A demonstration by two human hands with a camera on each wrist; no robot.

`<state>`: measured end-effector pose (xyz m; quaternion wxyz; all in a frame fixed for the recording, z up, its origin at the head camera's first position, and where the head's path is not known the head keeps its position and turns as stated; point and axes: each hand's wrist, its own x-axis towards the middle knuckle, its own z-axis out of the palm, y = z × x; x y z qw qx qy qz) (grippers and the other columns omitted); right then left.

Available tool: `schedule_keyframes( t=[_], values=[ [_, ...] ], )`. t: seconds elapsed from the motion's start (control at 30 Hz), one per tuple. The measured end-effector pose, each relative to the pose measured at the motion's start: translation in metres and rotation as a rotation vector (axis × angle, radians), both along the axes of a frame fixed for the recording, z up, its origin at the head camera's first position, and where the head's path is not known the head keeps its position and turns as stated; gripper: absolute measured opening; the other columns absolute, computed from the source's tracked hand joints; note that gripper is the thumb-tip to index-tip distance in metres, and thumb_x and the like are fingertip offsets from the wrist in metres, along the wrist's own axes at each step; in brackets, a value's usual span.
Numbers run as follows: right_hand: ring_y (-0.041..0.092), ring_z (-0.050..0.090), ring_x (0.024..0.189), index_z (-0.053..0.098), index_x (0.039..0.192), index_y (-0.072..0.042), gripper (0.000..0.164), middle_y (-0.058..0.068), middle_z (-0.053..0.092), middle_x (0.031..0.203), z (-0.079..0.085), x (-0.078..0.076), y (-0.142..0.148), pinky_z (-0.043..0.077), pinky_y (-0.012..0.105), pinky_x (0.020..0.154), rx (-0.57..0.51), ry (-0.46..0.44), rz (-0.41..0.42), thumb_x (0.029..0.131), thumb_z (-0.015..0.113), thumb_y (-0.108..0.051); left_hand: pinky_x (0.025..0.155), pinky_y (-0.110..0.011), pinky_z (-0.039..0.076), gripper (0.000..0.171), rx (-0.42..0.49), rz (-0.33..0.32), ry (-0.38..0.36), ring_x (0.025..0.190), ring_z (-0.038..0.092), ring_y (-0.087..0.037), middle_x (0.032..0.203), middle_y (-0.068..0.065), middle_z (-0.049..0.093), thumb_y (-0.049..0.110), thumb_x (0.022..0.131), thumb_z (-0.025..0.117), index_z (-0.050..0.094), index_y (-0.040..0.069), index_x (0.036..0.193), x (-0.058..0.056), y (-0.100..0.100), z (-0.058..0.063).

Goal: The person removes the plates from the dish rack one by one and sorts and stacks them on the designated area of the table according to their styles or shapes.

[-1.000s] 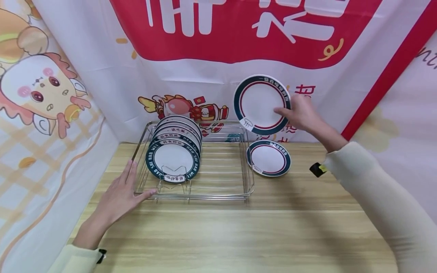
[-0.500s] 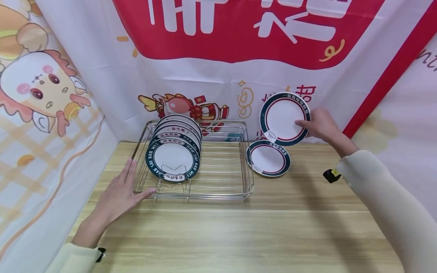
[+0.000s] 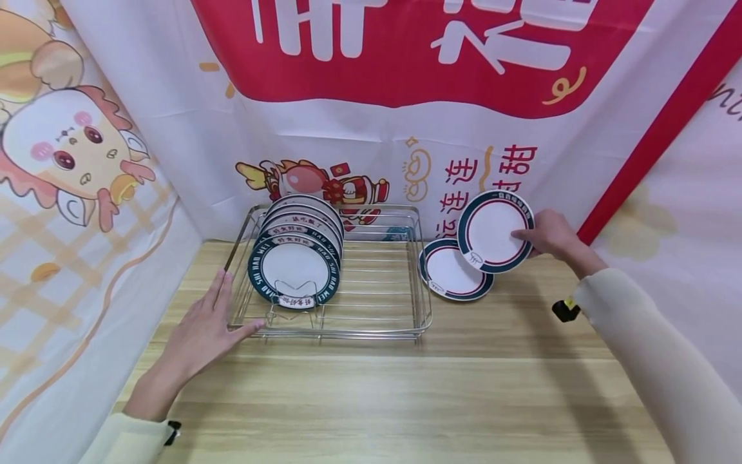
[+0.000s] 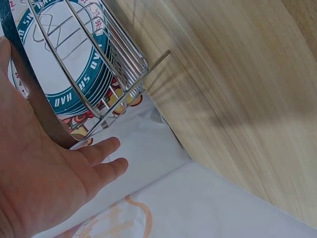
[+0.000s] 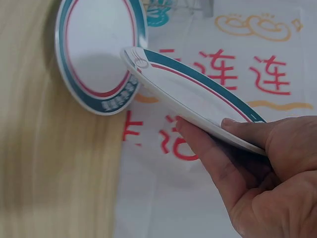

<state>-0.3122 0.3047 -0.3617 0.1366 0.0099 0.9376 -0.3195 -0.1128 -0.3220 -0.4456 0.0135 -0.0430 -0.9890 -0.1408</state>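
My right hand (image 3: 551,233) pinches the right rim of a white plate (image 3: 493,232) with a dark green and red border, thumb on its face and fingers beneath. The plate is tilted and overlaps a matching plate (image 3: 449,270) that lies on the table to the right of the rack. With straight, spread fingers, my left hand (image 3: 203,328) touches the front left corner of the wire dish rack (image 3: 377,332). Several plates (image 3: 294,274) stand upright in a row in the rack's left part; the front one hides most of those behind.
The rack stands on a wooden table (image 3: 359,393) near its back edge. A printed cloth (image 3: 348,129) hangs right behind it, and another patterned cloth (image 3: 87,258) borders the table on the left.
My right hand has carried its plate right and downward, from above the rack's right end to over the plate on the table. The left hand has stayed in place.
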Motion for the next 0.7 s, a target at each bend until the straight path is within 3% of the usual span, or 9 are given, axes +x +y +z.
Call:
schedule_keyframes(
  t=[0.27,0.47,0.7],
  values=[
    [0.028,0.078,0.074,0.048,0.135,0.02,0.054,0.022,0.076,0.092,-0.024,-0.002,0.01,0.067,0.038,0.074,-0.077,-0.119,-0.038,0.104,0.069,-0.02,0.117,-0.077,0.027,0.118,-0.014,-0.006,0.013,0.147,0.026,-0.066,0.175,-0.023,-0.007,0.072,0.097,0.059,-0.003,0.0,0.168,0.002,0.0,-0.001],
    [0.027,0.079,0.078,0.043,0.143,0.016,0.06,0.013,0.078,0.09,-0.034,-0.001,0.018,0.066,0.032,0.078,-0.093,-0.235,-0.026,0.106,0.067,-0.025,0.117,-0.077,0.027,0.118,-0.02,-0.003,0.009,0.146,0.026,-0.067,0.175,-0.024,-0.006,0.072,0.097,0.059,-0.003,0.0,0.168,0.003,0.001,0.0],
    [0.026,0.078,0.083,0.043,0.146,0.014,0.065,0.011,0.08,0.092,-0.047,-0.005,0.029,0.061,0.03,0.082,-0.097,-0.297,-0.028,0.106,0.067,-0.031,0.117,-0.078,0.027,0.119,-0.026,-0.003,0.018,0.146,0.027,-0.066,0.175,-0.024,-0.005,0.072,0.097,0.059,-0.002,-0.001,0.168,0.002,0.001,0.0]
  ],
)
